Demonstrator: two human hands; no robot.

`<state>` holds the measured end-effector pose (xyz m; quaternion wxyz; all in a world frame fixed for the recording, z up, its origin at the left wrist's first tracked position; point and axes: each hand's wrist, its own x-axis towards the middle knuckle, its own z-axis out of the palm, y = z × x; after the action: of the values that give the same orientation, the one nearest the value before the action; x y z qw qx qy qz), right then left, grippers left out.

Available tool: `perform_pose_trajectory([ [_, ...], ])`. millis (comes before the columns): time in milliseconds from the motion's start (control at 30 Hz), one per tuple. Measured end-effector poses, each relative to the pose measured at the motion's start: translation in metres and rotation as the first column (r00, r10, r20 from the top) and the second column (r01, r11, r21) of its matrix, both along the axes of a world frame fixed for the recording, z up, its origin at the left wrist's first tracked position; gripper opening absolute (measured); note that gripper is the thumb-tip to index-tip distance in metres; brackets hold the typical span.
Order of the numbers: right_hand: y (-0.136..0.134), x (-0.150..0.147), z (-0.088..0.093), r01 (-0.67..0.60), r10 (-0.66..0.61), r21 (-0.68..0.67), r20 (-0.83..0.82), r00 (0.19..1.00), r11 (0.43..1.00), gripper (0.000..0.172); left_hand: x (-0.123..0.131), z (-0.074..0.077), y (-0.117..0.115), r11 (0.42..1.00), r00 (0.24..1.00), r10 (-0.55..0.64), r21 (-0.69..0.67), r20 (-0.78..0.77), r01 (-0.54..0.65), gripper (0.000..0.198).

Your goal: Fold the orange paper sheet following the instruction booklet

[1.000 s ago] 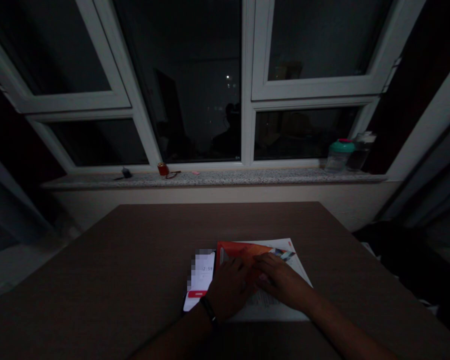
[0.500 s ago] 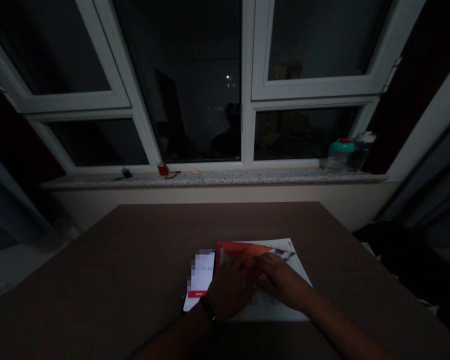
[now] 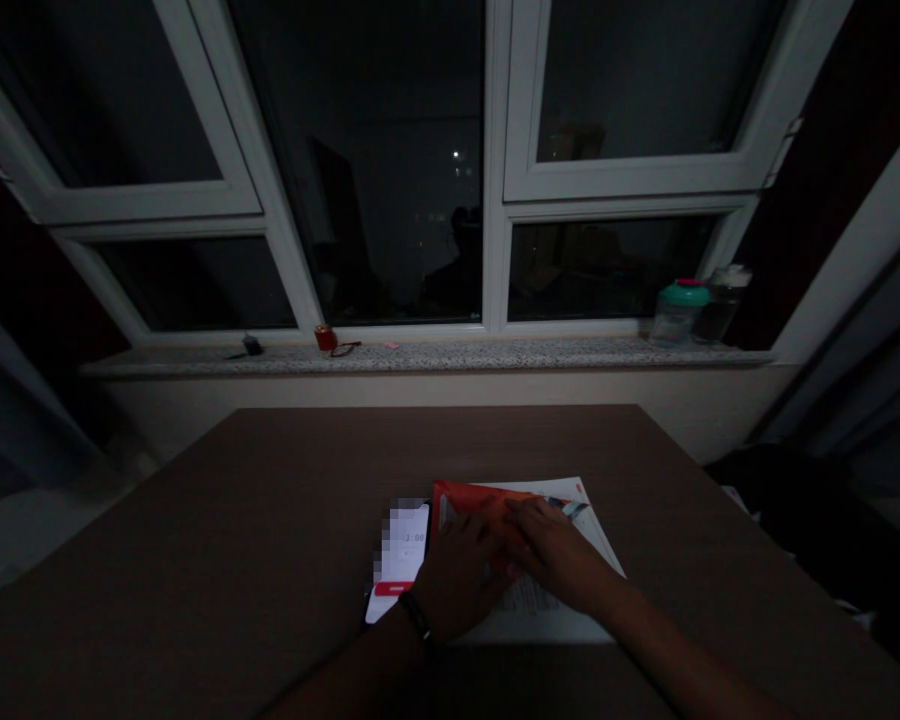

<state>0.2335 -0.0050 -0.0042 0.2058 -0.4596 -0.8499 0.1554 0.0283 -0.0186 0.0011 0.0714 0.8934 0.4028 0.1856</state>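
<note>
A red-and-orange printed sheet (image 3: 461, 496) lies over white printed paper (image 3: 547, 625) near the table's front; whether they are one booklet I cannot tell. My left hand (image 3: 457, 575), with a dark band at the wrist, rests palm down on the red part, fingers stretched forward. From the right, my right hand (image 3: 562, 550) lies across the sheet, its fingers extended and reaching the left hand's fingertips. Its thumb is mostly hidden. Just left of the paper, a phone (image 3: 401, 550) with a lit screen lies partly behind my left wrist.
The brown table (image 3: 270, 520) extends to the wall under the window. On the speckled sill (image 3: 450, 355) stand a red can-like item (image 3: 325, 338), a small dark bottle (image 3: 251, 345), a green-lidded jar (image 3: 679, 312) and a clear bottle (image 3: 724, 300). Dark fabric (image 3: 817, 540) lies at the right.
My right hand has shifted slightly left and up the sheet, and its thumb has gone largely out of sight. The left hand stays nearly in place. The phone's digits have changed.
</note>
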Motion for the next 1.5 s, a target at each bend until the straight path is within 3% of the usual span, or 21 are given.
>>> perform_pose_trajectory([
  [500, 0.0004, -0.0011, 0.0031, -0.028, 0.028, -0.006, -0.004, 1.0, 1.0, 0.043, -0.0006, -0.0012, -0.001, 1.0, 0.999, -0.023, -0.007, 0.042, 0.024, 0.035],
  [733, -0.0047, -0.0007, 0.0062, -0.044, 0.044, -0.006, -0.003, 0.999, 0.999, 0.029, -0.001, 0.0017, -0.0041, 0.999, 0.999, -0.039, 0.007, 0.034, 0.039, 0.036],
  [1500, -0.0013, -0.0033, 0.0014, 0.047, -0.05, -0.04, -0.052, 0.997, 0.998, 0.049, -0.0016, 0.0062, -0.0029, 0.998, 0.997, -0.058, -0.025, 0.051, 0.06, 0.033],
])
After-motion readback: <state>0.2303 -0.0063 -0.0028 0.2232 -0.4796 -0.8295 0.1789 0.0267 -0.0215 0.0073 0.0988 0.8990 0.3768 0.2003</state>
